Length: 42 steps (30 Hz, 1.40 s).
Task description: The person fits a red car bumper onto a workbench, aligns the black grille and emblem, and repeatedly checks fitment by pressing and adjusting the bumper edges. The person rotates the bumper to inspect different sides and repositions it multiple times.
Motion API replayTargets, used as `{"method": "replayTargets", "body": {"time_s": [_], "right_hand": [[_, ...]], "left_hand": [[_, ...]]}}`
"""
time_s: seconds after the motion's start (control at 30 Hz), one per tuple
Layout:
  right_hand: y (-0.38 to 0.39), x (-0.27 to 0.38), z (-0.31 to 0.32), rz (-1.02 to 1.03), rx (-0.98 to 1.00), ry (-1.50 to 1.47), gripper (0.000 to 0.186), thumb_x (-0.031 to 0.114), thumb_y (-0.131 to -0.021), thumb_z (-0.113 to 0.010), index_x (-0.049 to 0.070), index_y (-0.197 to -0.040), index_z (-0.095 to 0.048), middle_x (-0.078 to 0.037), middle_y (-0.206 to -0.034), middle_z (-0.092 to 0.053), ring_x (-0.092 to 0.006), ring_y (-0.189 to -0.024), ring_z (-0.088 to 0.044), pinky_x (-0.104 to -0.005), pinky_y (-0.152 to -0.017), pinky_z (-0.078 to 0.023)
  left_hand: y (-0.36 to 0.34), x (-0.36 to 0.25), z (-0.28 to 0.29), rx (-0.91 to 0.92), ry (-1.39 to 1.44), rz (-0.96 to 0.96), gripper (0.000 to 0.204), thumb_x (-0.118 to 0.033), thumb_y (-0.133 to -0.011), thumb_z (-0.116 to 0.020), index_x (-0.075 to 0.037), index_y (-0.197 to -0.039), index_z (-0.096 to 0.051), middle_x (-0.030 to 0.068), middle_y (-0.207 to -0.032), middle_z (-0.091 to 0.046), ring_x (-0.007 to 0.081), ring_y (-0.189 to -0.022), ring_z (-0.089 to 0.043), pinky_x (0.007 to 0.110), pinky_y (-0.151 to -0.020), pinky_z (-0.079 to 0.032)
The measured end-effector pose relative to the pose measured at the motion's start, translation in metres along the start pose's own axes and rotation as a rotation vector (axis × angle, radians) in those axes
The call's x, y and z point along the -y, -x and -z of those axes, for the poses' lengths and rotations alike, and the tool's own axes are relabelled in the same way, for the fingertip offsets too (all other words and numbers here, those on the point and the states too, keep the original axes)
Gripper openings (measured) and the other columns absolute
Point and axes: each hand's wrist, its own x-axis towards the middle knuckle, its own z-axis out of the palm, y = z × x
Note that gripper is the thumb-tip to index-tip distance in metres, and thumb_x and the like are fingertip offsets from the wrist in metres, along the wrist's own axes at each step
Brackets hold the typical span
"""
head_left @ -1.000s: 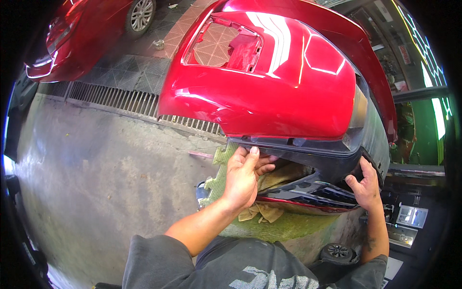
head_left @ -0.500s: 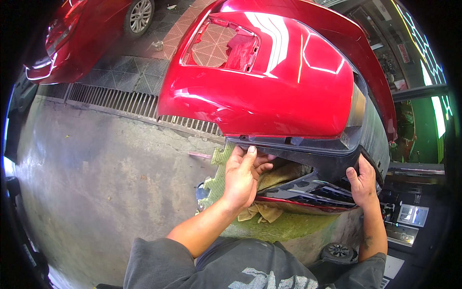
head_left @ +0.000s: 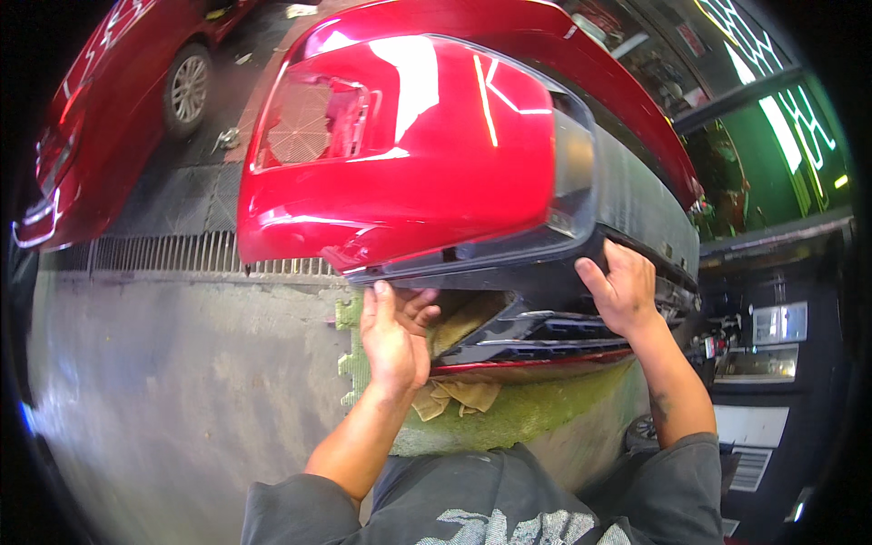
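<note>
A glossy red car bumper (head_left: 472, 173) stands on a green mat, with a rectangular opening in its far left part. Black plastic trim (head_left: 490, 274) runs along its near edge. My left hand (head_left: 392, 341) grips the trim's left end, thumb on the near face and fingers curled in behind. At the right end my right hand (head_left: 622, 289) holds the trim, fingers hooked over the edge and thumb in front. Below the trim are black grille slats (head_left: 554, 331) and a thin red strip. A beige towel (head_left: 459, 398) hangs under the slats, and more cloth shows inside the gap.
The green mat (head_left: 545, 413) lies under the bumper on concrete floor (head_left: 182, 381). A drain grate (head_left: 163, 252) crosses the floor behind. A red car (head_left: 118, 118) stands at the far left. On the right are a dark wall with framed panels (head_left: 779, 322) and a wheel near my right elbow.
My view has swung, so the bumper sits further left in the picture. Both hands keep hold of the black trim. My right fingers now hook over its edge.
</note>
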Motion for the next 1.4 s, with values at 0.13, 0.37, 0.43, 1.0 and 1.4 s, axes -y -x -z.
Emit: {"method": "replayTargets", "body": {"time_s": [0.13,0.37,0.43,1.0,1.4], "right_hand": [[-0.001,-0.01,0.006,0.047,0.077,-0.033,0.074,0.072,-0.097,-0.056,-0.001,-0.086,-0.058,-0.025,-0.077,-0.061,-0.0482,-0.078,-0.062,-0.0551,-0.07,-0.047],[0.028,-0.012,0.02,0.025,-0.161,-0.321,0.044,0.035,-0.094,-0.079,-0.001,-0.117,-0.07,-0.021,-0.117,-0.073,-0.0393,-0.112,-0.069,-0.0423,-0.097,-0.053],[0.04,-0.021,0.018,0.027,-0.203,-0.21,0.043,0.037,-0.095,-0.076,-0.001,-0.116,-0.071,-0.021,-0.118,-0.073,-0.0396,-0.114,-0.068,-0.0439,-0.101,-0.051],[0.076,-0.038,-0.005,0.043,-0.387,0.052,0.052,0.036,-0.092,-0.077,0.01,-0.134,-0.062,-0.014,-0.122,-0.063,-0.0335,-0.122,-0.059,-0.0522,-0.111,-0.04],[0.46,-0.131,-0.047,-0.048,-0.11,-0.359,0.051,0.03,-0.086,-0.083,0.012,-0.132,-0.068,-0.018,-0.136,-0.059,-0.0366,-0.131,-0.057,-0.0544,-0.112,-0.046]], "left_hand": [[0.004,-0.004,-0.007,0.049,-0.087,0.032,0.032,-0.037,-0.114,-0.049,-0.013,-0.135,-0.053,0.0094,-0.113,-0.07,0.0258,-0.103,-0.071,0.041,-0.088,-0.057],[0.031,-0.024,0.003,0.515,-1.025,0.062,0.045,-0.029,-0.11,-0.06,0.004,-0.141,-0.06,0.0102,-0.117,-0.074,0.0157,-0.106,-0.064,0.032,-0.095,-0.052],[0.034,-0.035,-0.009,0.624,-1.221,0.062,0.041,-0.027,-0.109,-0.061,0.005,-0.135,-0.065,0.0144,-0.117,-0.075,0.0199,-0.112,-0.067,0.036,-0.099,-0.052],[0.05,0.001,-0.022,0.571,-1.318,-0.165,0.032,-0.026,-0.111,-0.058,-0.004,-0.088,-0.059,-0.0075,-0.081,-0.046,0.0053,-0.076,-0.037,0.026,-0.066,-0.032],[0.121,0.094,0.003,0.09,-1.217,-1.033,0.024,-0.013,-0.11,-0.057,0.003,-0.126,-0.065,0.0088,-0.114,-0.066,0.0177,-0.104,-0.06,0.031,-0.096,-0.048]]}}
